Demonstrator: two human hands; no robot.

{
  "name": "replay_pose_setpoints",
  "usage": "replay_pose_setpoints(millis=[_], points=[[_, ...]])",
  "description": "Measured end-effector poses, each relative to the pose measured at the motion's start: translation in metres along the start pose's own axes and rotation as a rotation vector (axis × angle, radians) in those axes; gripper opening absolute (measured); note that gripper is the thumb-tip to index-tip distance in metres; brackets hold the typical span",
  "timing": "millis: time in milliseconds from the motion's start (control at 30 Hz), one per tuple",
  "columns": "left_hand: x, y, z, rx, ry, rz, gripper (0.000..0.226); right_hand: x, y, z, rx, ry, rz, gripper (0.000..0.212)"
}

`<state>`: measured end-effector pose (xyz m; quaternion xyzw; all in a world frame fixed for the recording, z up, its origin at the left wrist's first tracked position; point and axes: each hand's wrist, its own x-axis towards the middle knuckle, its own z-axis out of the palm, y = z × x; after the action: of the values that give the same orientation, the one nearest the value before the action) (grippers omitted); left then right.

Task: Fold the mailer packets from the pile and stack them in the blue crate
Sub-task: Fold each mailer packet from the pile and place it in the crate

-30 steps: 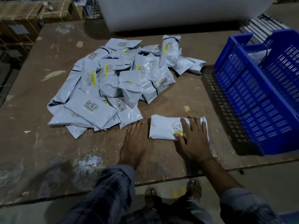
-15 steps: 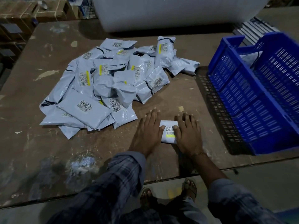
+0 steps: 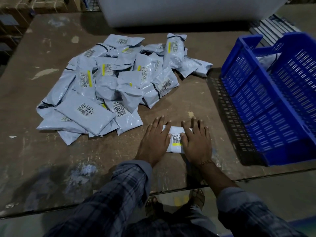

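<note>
Both hands flat on one folded packet (image 3: 175, 140) near the front edge of the table (image 3: 51, 168). Left hand (image 3: 156, 138) covers its left end, right hand (image 3: 196, 140) covers its right end; fingers straight and spread, pressing down, not curled around it. Only the middle strip of the packet shows between them: barcode label with a yellow stripe, facing up.

Pile of packets (image 3: 109, 86) sits further back and to the left on the table, well apart from the hands. Grey-white bags overlapping at all angles, several with barcode labels and yellow stripes up. Nearest bag of the pile lies just left of the left hand, not touching it.

Blue crate (image 3: 266, 103) stands at the table's right side, right of the hands, slotted walls. One pale packet (image 3: 266, 60) visible inside near the far end; the rest of the interior is hidden by the near wall.

Big white roll (image 3: 179, 9) at the table's far edge. Plaid sleeves (image 3: 119, 194) on both arms, bracelet (image 3: 206, 162) on the right wrist.
</note>
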<state>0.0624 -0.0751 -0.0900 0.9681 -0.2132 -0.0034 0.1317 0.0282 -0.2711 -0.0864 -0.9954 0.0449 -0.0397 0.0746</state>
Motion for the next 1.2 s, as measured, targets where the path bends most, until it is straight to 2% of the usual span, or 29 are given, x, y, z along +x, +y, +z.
replay_pose_setpoints(millis=[633, 833, 1067, 1200], points=[[-0.005, 0.005, 0.006, 0.091, 0.052, 0.008, 0.06, 0.01, 0.0, -0.001, -0.001, -0.038, -0.02, 0.059], [0.0, 0.013, 0.005, 0.086, 0.062, -0.066, 0.059, -0.014, -0.005, 0.003, -0.012, -0.017, -0.001, 0.06], [-0.016, 0.013, 0.003, 0.169, 0.032, 0.089, 0.057, 0.012, 0.002, 0.002, 0.022, -0.104, -0.008, 0.063], [-0.01, 0.005, 0.003, 0.137, 0.015, 0.069, 0.057, 0.001, 0.0, 0.0, 0.033, -0.059, -0.007, 0.062]])
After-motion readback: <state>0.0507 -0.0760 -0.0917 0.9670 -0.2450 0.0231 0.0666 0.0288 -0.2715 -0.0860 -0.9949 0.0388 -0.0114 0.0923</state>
